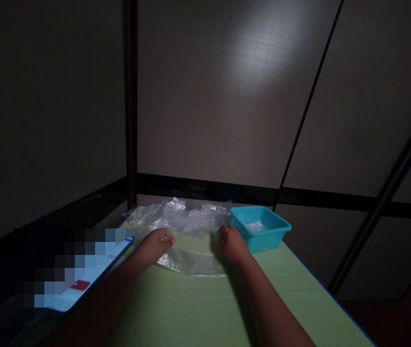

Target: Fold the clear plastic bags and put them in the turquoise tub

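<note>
A heap of crumpled clear plastic bags [185,219] lies at the far end of a light green table [191,308]. One flat clear bag [194,260] is spread in front of the heap. My left hand [157,245] rests on its left edge with the fingers curled down. My right hand [232,243] presses on its right edge, beside a teal plastic tub [261,227]. Whether either hand pinches the plastic is hard to tell in the dim light.
The teal tub at the table's far right holds something pale and clear. A lit phone [82,279] with a blurred screen leans at the left edge. Dark panelled walls [227,96] close in behind the table, with a vertical post [131,101] at the corner.
</note>
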Demonstrator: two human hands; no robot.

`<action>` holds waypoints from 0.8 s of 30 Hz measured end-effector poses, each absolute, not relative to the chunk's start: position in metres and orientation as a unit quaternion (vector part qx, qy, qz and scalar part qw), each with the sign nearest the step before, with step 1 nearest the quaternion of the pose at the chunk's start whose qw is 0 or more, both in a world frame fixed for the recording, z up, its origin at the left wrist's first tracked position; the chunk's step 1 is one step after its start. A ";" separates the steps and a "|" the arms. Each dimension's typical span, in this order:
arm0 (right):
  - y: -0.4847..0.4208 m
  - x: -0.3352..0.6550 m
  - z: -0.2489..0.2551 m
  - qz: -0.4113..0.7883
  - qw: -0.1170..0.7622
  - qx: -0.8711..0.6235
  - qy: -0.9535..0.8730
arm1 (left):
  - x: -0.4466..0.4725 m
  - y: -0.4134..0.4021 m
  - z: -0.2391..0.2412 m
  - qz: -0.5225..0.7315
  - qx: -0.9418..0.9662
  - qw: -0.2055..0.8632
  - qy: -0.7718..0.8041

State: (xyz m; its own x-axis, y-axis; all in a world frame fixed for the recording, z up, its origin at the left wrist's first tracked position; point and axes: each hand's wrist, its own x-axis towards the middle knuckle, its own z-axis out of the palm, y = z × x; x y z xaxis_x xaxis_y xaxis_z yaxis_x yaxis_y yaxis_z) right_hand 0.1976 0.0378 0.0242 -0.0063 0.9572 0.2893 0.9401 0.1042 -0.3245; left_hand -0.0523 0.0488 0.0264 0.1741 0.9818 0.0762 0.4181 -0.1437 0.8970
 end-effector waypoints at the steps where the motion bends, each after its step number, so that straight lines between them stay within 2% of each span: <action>1: 0.037 0.196 0.023 0.007 0.215 -0.655 -0.724 | -0.053 0.049 0.026 0.367 0.660 0.387 0.529; 4: 0.033 0.189 0.019 0.033 0.174 -0.628 -0.758 | -0.054 0.050 0.026 0.372 0.654 0.390 0.531; 11: 0.021 0.178 0.018 0.193 0.036 -0.597 -0.778 | -0.056 0.051 0.026 0.383 0.648 0.376 0.540; 17: 0.019 0.173 0.023 0.211 0.067 -0.580 -0.784 | -0.059 0.056 0.020 0.392 0.636 0.371 0.551; 24: 0.007 0.160 0.023 0.200 0.019 -0.563 -0.802 | -0.062 0.062 0.016 0.409 0.599 0.381 0.573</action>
